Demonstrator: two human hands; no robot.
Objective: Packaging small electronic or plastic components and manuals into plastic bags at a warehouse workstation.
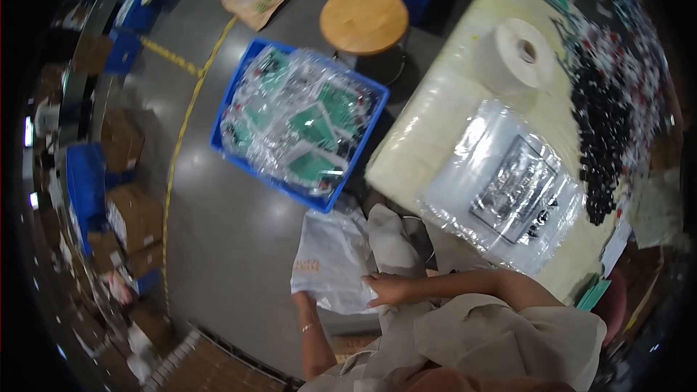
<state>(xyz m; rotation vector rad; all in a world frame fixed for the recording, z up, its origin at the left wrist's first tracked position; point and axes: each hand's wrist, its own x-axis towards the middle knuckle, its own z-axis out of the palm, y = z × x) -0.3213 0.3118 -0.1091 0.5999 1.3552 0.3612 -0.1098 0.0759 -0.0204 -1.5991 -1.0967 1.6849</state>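
Low in front of my body hangs a white plastic bag (330, 247) with orange print. At its lower left edge my left hand (301, 299) grips it, most of the fingers hidden by the plastic; a thin bracelet circles that wrist. My right hand (385, 289) is closed on the bag's right edge, next to my knee. Just beyond the bag, on the floor, stands a blue bin (290, 196) piled with clear packets (290, 76) that hold green pieces and small parts.
To the right, a pale padded table (406, 152) carries a white roll (508, 58), a stack of clear plastic bags (501, 174) and heaps of small black parts (599, 123). A round wooden stool (364, 18) stands beyond the bin. Cardboard boxes (134, 218) line the left side, past yellow floor tape (174, 152).
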